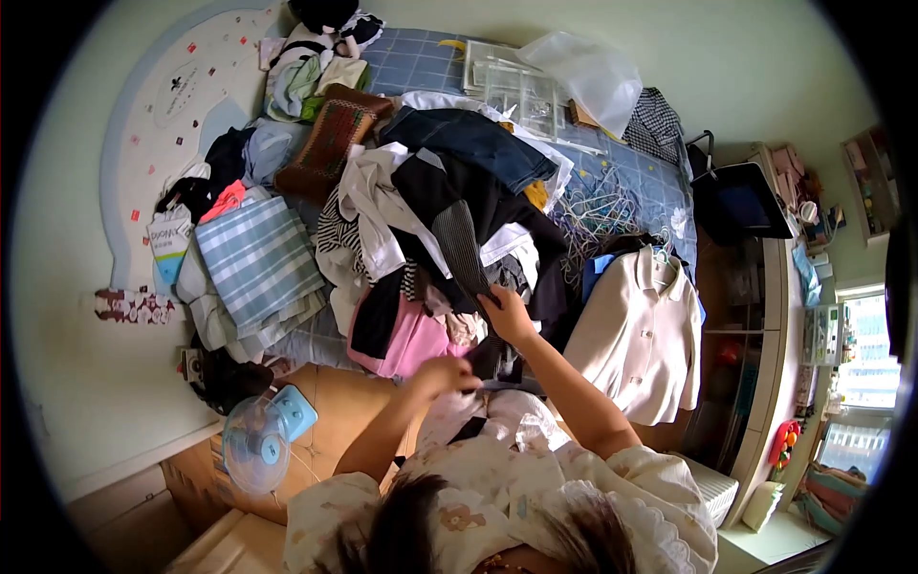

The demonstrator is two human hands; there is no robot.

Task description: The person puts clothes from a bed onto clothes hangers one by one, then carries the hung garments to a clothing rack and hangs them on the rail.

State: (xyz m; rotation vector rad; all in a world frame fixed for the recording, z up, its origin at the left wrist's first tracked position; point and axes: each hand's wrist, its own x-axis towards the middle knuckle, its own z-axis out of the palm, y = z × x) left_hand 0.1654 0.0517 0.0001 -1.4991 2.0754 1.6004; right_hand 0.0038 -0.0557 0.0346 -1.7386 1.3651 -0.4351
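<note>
My right hand (507, 314) grips a dark striped cloth (462, 244) at the front of a large clothes pile on the bed. The cloth stretches up from my fingers over black garments. Nearer to me, my left hand (448, 376) is blurred, and what its fingers hold, if anything, cannot be made out. Just beyond it lies a pink garment (406, 340). White shirts (368, 196) and dark blue jeans (478, 143) are heaped farther back. A cream jacket (639, 330) on a hanger lies right of my right hand.
Folded blue plaid fabric (258, 258) and a brown patterned pillow (330, 143) lie left. Tangled wire hangers (598, 212) sit right of the pile. A small fan (258, 445) stands at the lower left. Clear plastic racks (516, 91) lie at the back. A cabinet (746, 373) borders the right.
</note>
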